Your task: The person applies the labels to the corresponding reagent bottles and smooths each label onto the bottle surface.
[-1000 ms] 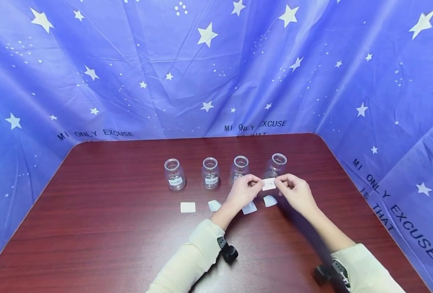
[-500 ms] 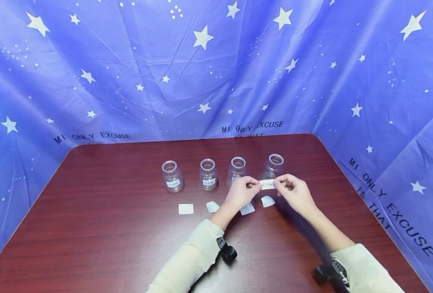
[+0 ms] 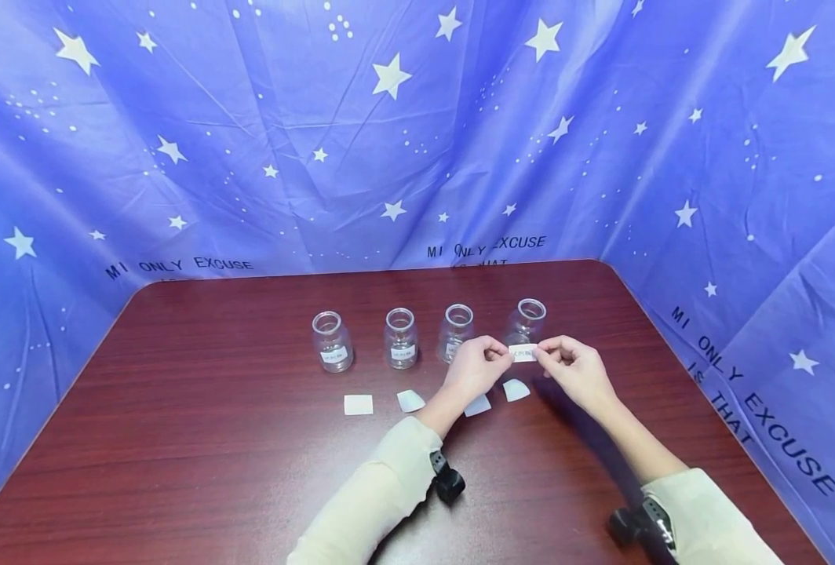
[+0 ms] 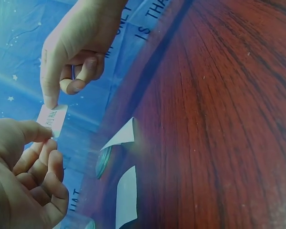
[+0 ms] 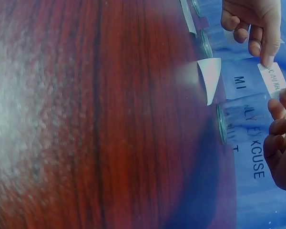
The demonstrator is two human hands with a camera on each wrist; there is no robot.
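Between my two hands a small white printed label (image 3: 523,353) is stretched level in front of the rightmost glass jar (image 3: 529,318). My left hand (image 3: 475,366) pinches its left end between thumb and forefinger. The other end is pinched by my right hand (image 3: 578,375). In the left wrist view the label (image 4: 52,119) shows dark characters, partly covered by fingertips. No label can be made out on the rightmost jar, whose lower part is hidden. The third jar (image 3: 458,329) has a label partly behind my left hand.
Two labelled jars, the leftmost (image 3: 332,341) and the second (image 3: 400,339), stand further left. Before the row lie white paper pieces: a flat one (image 3: 358,405), a curled one (image 3: 410,401), one partly under my left wrist (image 3: 478,405) and another curled one (image 3: 516,390). A starry blue curtain (image 3: 347,118) surrounds the table.
Both hands have shifted slightly with the label, a little to the right over the last half second. Their pinch on it stays. The jars and paper pieces have not moved on the table.
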